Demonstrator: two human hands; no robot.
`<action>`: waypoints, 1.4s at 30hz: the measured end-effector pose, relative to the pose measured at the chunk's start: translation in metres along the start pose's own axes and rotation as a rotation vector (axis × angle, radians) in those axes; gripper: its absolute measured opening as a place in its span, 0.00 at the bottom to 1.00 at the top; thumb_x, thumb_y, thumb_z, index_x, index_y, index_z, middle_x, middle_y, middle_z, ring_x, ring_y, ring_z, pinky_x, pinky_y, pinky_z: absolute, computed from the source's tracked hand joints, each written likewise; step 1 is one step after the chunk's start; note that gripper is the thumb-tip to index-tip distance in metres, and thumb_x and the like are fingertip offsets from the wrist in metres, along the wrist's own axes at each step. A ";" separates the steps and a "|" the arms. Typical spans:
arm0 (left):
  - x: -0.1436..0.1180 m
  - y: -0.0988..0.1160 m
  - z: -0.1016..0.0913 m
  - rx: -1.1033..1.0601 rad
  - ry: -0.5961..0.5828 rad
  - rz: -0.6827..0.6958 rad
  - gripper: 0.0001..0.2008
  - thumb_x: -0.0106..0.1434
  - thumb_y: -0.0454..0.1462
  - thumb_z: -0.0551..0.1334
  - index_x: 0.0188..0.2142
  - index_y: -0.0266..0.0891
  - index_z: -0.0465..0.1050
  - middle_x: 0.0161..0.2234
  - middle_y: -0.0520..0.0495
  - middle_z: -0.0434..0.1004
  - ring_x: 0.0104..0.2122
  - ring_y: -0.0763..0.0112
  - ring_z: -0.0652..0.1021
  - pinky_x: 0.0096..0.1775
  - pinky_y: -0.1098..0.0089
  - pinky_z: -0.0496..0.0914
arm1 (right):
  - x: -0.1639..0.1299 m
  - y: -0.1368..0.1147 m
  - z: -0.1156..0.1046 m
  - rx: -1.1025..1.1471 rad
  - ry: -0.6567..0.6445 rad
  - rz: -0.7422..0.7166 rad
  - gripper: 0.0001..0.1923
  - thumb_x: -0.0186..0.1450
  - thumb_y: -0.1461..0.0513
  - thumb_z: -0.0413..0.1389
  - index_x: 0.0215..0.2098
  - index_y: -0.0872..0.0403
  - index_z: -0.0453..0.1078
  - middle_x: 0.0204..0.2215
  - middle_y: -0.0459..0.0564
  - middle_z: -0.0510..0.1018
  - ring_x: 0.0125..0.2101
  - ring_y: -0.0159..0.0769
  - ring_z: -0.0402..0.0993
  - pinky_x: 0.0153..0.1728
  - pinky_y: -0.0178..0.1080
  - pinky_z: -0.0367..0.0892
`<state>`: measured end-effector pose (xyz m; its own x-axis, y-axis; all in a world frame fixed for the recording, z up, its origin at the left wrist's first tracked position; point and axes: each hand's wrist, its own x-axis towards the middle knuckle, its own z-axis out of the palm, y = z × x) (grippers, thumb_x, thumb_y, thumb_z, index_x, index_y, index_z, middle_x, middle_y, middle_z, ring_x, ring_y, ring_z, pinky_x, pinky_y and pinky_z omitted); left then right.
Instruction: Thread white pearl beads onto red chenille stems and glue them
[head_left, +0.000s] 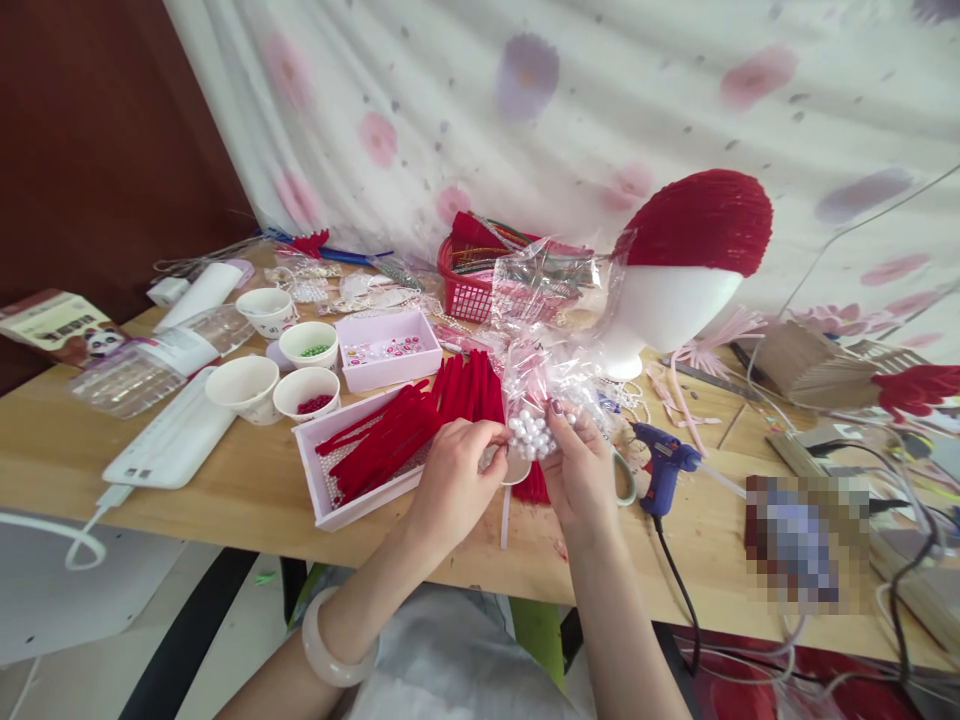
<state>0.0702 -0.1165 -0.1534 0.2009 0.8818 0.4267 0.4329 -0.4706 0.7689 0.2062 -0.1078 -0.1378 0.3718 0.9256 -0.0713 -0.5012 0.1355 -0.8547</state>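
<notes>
My left hand (450, 478) and my right hand (579, 470) meet over the wooden table (247, 490), both holding a clear plastic bag of white pearl beads (531, 432). The left fingers pinch at the bag's side by the beads; the right hand grips it from the right. Just behind the hands lies a pile of red pipe cleaners (420, 415), partly in a white tray (330, 505). A pale bangle (330, 655) circles my left wrist.
A blue glue gun (666, 470) lies right of my hands, its cable running off the front edge. A white foam head with a red cap (690, 260) stands behind. Small white bowls (247, 385), a pink box (386, 350) and a red basket (469, 285) sit further back.
</notes>
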 end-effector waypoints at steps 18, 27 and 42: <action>-0.001 -0.004 0.004 0.089 0.038 0.080 0.12 0.60 0.25 0.60 0.41 0.37 0.74 0.36 0.44 0.82 0.38 0.59 0.78 0.45 0.58 0.71 | 0.006 0.000 -0.006 -0.013 -0.034 0.056 0.15 0.45 0.60 0.74 0.27 0.54 0.76 0.25 0.44 0.79 0.27 0.30 0.74 0.30 0.32 0.71; 0.000 -0.001 0.004 0.087 0.053 0.061 0.06 0.62 0.28 0.61 0.37 0.38 0.74 0.32 0.45 0.81 0.35 0.60 0.78 0.44 0.58 0.72 | 0.004 0.003 -0.005 -0.031 -0.067 0.070 0.14 0.46 0.60 0.74 0.27 0.52 0.76 0.25 0.43 0.79 0.25 0.32 0.73 0.28 0.33 0.70; 0.001 0.000 0.006 0.060 0.034 0.002 0.06 0.64 0.30 0.60 0.40 0.37 0.73 0.36 0.45 0.82 0.38 0.60 0.78 0.45 0.58 0.71 | 0.005 0.003 -0.005 -0.011 -0.071 0.069 0.13 0.48 0.61 0.73 0.28 0.53 0.77 0.26 0.44 0.79 0.27 0.31 0.74 0.31 0.32 0.71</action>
<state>0.0760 -0.1152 -0.1554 0.1720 0.8788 0.4451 0.4847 -0.4689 0.7384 0.2106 -0.1042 -0.1430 0.2798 0.9554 -0.0943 -0.5148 0.0664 -0.8547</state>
